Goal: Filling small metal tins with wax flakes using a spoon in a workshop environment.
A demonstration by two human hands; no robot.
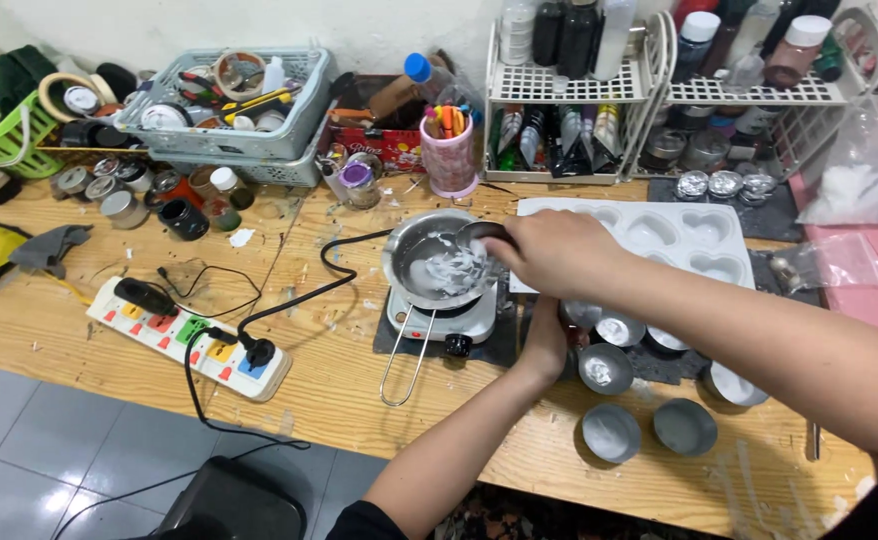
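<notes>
A small steel pot point(406, 262) with white wax flakes point(451, 270) in it sits on a little white electric hot plate point(437, 322); its wire handle point(403, 365) points toward me. My right hand point(557, 250) grips a small metal cup point(479, 234), tilted over the pot's right rim. My left hand point(546, 345) lies just right of the hot plate on a dark mat point(489, 350), its fingers hidden under my right forearm. Behind my right hand lies a white heart-shaped mould tray point(674, 232).
Several small metal cups point(611, 432) stand on the wooden table at front right. A white power strip point(189, 342) with a black cord lies to the left. A pink pen cup point(449, 152), wire racks of bottles point(569, 88), a grey basket point(221, 100) and jars line the back.
</notes>
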